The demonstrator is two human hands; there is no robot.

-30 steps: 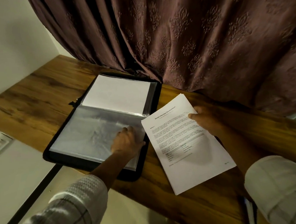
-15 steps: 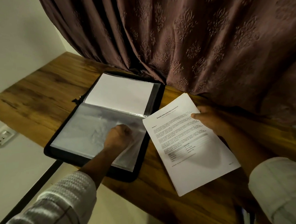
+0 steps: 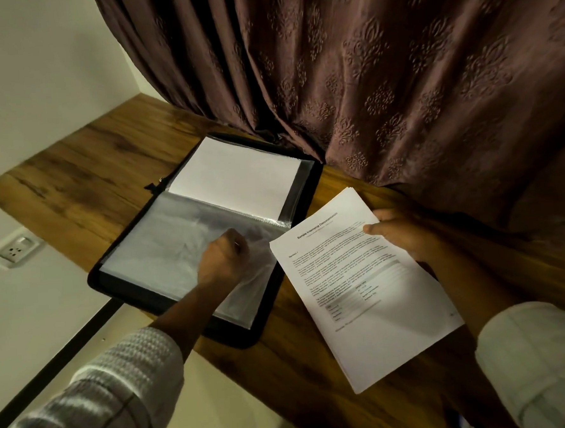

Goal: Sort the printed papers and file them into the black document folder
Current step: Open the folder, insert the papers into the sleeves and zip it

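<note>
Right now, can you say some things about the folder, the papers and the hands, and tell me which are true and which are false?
1. The folder is zipped shut. False: it lies open on the desk.
2. The right hand holds the printed papers. True.
3. The left hand holds the papers too. False: its curled fingers pinch a clear sleeve inside the folder.
4. A socket sits on the wall at the left. True.
</note>
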